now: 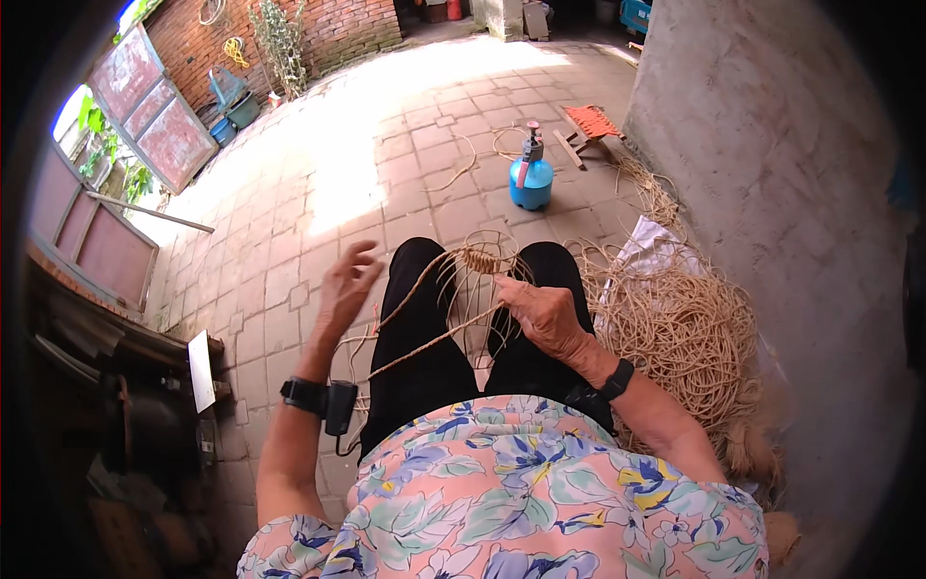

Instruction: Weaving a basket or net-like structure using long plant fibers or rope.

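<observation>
Tan woven rattan piece [479, 261] sits over the knees, pinched by the right hand [542, 314]. Left hand [344, 288] hovers with fingers spread, a thin tan rattan strand [424, 343] beside it.

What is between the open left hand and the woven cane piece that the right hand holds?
Nothing solid. Between the left hand and the tan woven cane piece are only that piece's own loose cane strands, over the black-trousered lap. The right hand grips the piece.

Tan rattan strands [434, 289], a floral pink-and-blue blouse [511, 502], a blue sprayer bottle [531, 179].
</observation>
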